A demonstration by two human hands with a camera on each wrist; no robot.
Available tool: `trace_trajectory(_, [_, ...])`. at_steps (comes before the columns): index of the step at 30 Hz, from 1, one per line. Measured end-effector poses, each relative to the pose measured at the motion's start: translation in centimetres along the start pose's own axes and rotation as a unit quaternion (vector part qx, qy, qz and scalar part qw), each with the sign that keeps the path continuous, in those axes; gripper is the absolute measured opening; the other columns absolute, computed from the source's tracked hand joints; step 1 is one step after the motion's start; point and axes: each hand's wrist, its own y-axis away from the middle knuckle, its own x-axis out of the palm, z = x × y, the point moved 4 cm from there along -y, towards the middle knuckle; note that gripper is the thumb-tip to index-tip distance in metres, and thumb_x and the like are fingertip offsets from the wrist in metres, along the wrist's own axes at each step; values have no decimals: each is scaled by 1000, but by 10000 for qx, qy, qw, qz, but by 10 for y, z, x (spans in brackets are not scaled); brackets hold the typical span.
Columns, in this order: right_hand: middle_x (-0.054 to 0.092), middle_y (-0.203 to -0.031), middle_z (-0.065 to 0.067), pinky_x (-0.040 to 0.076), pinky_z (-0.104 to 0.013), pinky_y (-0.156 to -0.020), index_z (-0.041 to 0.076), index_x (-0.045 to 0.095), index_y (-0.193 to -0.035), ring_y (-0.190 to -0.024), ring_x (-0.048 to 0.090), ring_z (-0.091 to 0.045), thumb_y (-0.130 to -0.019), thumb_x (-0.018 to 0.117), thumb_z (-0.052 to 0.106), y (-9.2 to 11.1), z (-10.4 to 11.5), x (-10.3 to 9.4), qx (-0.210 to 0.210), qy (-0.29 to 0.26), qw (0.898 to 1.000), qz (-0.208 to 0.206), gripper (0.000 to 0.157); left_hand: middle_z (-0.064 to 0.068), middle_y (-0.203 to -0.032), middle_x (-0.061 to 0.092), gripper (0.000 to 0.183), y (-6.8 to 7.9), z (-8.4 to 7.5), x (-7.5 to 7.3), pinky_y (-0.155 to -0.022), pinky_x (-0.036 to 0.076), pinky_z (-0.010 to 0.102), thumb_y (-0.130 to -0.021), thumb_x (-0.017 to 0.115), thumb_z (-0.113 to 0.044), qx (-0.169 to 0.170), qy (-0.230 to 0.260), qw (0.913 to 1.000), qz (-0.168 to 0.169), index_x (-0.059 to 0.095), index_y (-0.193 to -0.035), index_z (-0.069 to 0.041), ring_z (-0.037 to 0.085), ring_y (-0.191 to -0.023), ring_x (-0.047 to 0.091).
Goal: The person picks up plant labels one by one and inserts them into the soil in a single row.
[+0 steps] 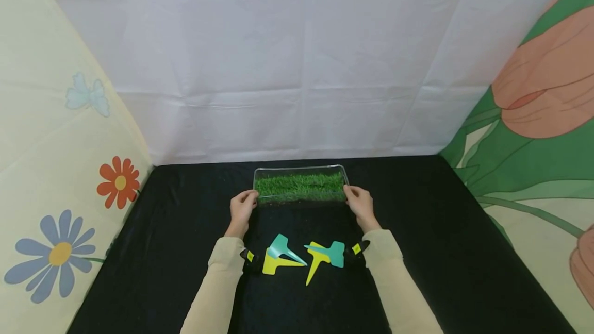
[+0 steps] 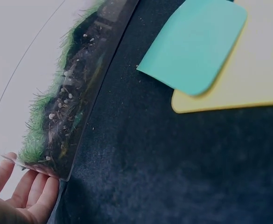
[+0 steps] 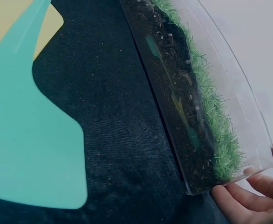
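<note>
- The left hand pinched the left end of a clear box between thumb and fingers.
- The right hand gripped the right end the same way.
- The box sat between the hands, near the back of the table's black cloth, holding green grass over dark soil.
- Nearer the person, between the forearms, lay two crossed pairs of plant labels, turquoise over yellow.
- A white sheet hung behind.
</note>
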Motion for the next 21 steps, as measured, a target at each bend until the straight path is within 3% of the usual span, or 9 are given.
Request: trace_trajectory(21, [51, -120, -25, 44, -42, -88, -6, 50, -124, -108, 51, -35, -96, 45, 27, 0, 4, -2, 82, 94, 9998, 142, 43, 17, -107, 59, 26, 3, 0, -2, -87, 46, 40, -88, 56, -13, 42, -177, 9998, -42, 63, -107, 4, 28, -99, 55])
